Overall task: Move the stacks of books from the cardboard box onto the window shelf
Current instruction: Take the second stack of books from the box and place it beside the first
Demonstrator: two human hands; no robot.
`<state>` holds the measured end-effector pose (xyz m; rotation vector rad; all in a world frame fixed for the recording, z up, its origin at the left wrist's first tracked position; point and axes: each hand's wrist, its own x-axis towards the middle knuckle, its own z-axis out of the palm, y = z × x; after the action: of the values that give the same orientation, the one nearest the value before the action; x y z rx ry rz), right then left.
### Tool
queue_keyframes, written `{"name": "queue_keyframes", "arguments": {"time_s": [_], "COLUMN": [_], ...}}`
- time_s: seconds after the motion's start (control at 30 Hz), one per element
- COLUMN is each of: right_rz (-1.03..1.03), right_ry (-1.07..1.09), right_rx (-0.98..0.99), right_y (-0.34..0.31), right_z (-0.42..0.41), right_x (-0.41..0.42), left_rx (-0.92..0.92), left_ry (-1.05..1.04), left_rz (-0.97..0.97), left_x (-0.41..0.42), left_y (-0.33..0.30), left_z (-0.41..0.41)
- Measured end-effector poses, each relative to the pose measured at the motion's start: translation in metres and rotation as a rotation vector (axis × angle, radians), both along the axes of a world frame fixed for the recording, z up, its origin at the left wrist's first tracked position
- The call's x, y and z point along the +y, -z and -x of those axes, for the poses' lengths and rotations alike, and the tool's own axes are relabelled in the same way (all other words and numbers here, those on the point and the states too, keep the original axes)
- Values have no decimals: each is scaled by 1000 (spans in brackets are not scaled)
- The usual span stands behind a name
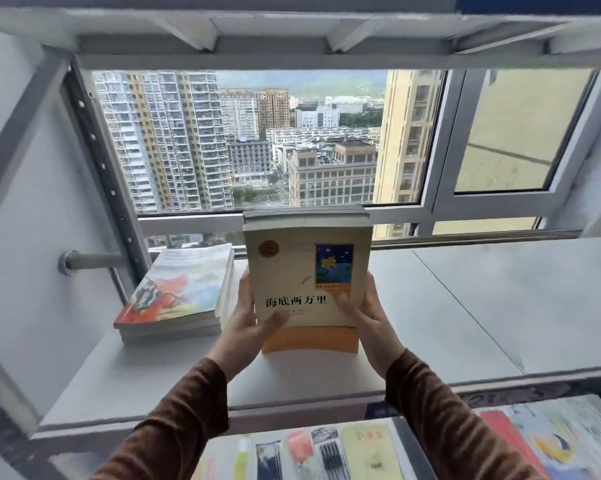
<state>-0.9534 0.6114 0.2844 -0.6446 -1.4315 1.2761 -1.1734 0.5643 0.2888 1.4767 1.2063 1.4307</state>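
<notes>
A stack of books [302, 271] with a cream and orange cover on top is held over the white window shelf [465, 306], its near end low and close to the shelf. My left hand [249, 318] grips its left side with the thumb on the cover. My right hand [365, 313] grips the right side the same way. Another stack of books [178, 292] with a colourful cover lies flat on the shelf just to the left. The cardboard box is out of view.
The window frame [292, 216] runs behind the shelf, with city buildings beyond the glass. A metal rod [91, 260] sticks out from the left wall. Several more book spines [327, 452] show at the bottom edge, below the shelf.
</notes>
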Motion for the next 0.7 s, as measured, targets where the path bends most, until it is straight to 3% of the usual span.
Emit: {"name": "queue_keyframes", "arguments": {"time_s": [0.23,0.47,0.57,0.7], "right_rz": [-17,-45,11,160], "right_ry": [36,-14,-40,-46], "right_rx": [-190,-356,-248,-122], "right_y": [13,26,22,6], "right_z": [-3,-16,-16,-8], "right_x": [4,18,25,43], "left_rx": [151,308,245,-4], "left_ry": [112,51,47,85], "left_rz": [58,40,45,144], "left_x": [6,7,9,23], "left_y": [16,25,21,0], "left_z": [14,17,14,18]}}
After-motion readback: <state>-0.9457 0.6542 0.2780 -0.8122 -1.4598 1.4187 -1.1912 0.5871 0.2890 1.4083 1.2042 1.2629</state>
